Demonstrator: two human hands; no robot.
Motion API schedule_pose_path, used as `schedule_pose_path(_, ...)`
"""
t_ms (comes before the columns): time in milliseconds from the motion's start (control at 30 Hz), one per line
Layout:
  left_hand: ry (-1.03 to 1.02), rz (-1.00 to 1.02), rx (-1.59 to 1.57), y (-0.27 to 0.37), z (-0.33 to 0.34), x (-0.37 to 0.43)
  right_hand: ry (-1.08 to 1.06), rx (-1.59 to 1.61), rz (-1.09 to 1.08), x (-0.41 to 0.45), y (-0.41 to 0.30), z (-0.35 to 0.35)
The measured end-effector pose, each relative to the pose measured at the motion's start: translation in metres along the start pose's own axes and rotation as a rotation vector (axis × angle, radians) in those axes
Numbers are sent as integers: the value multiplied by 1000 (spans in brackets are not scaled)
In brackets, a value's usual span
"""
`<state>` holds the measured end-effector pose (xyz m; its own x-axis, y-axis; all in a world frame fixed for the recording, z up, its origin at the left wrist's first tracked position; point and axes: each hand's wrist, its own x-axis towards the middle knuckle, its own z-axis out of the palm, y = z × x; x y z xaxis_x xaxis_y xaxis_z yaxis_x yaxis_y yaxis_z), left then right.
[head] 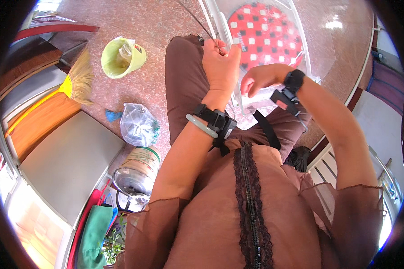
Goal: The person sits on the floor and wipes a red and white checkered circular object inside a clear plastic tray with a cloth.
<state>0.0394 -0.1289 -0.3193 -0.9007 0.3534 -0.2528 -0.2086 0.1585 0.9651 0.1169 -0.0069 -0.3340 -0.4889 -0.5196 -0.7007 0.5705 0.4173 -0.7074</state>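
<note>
Before me, between my knees, stands a clear plastic bin or drawer (299,30) with a white rim. A round red cloth or mat (266,37) with white and black squares lies in or behind its see-through wall. My left hand (222,64) is closed on a thin dark rod or cord (197,21) at the container's left edge; the rod runs up and to the left. To the right of it, my right hand (266,79) hovers over the near edge with its fingers curled, and whether it holds anything is hard to tell. Both wrists wear black straps with small devices.
At the left, a pale green waste bin (136,64) with a plastic liner stands on the tiled floor, near a straw broom (80,80). Closer in are a clear plastic bag (139,124), a blue scrap (113,115) and a large clear jar (134,180). A white slatted seat (325,161) is at the right.
</note>
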Motion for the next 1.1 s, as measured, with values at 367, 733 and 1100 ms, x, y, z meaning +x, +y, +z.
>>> schedule_pose_path(367,-60,-106,-64,8,-4,0,115,-337,421,-68,37,-40)
schedule_pose_path(733,47,30,65,-4,7,0,-155,-516,389,30,37,6)
schedule_pose_path(1100,-47,-38,-43,-1,-1,2,543,309,132,-33,9,-43)
